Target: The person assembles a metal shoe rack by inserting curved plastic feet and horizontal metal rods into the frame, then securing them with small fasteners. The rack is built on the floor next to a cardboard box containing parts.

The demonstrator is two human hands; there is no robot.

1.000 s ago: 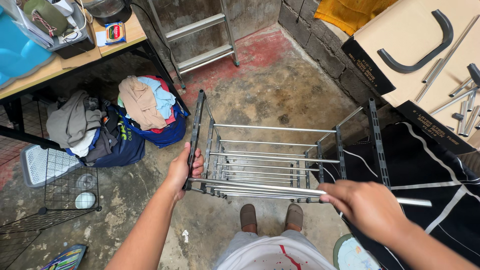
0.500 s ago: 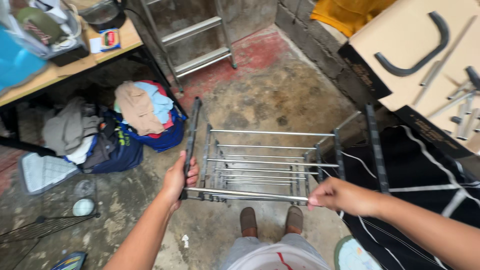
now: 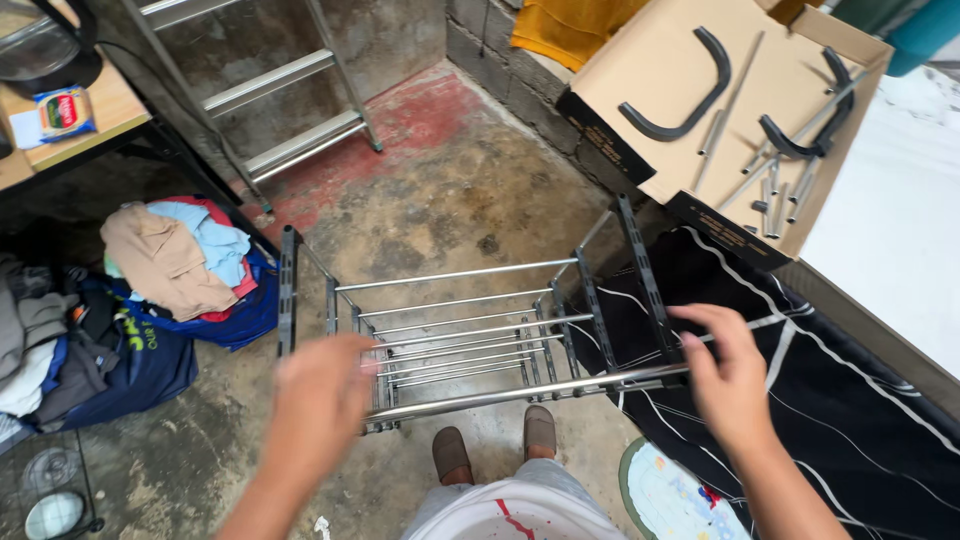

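Several tiers of the metal rack (image 3: pixel 470 320) already carry their steel tubes between the two dark side frames; the rack stands on the concrete floor (image 3: pixel 470 200), directly ahead of the person's feet. Judged from this, the frame is largely assembled. The cardboard box (image 3: pixel 650 70) at the rack's far right corner holds loose tubes and curved black pieces (not yet fitted). Nearest front tube (image 3: pixel 520 392): seated across both frames. Right hand (image 3: pixel 725 375): fingers spread, touching the right frame, gripping nothing. Left hand (image 3: pixel 320 395): blurred, fingers loosely open, just above the tube's left end.
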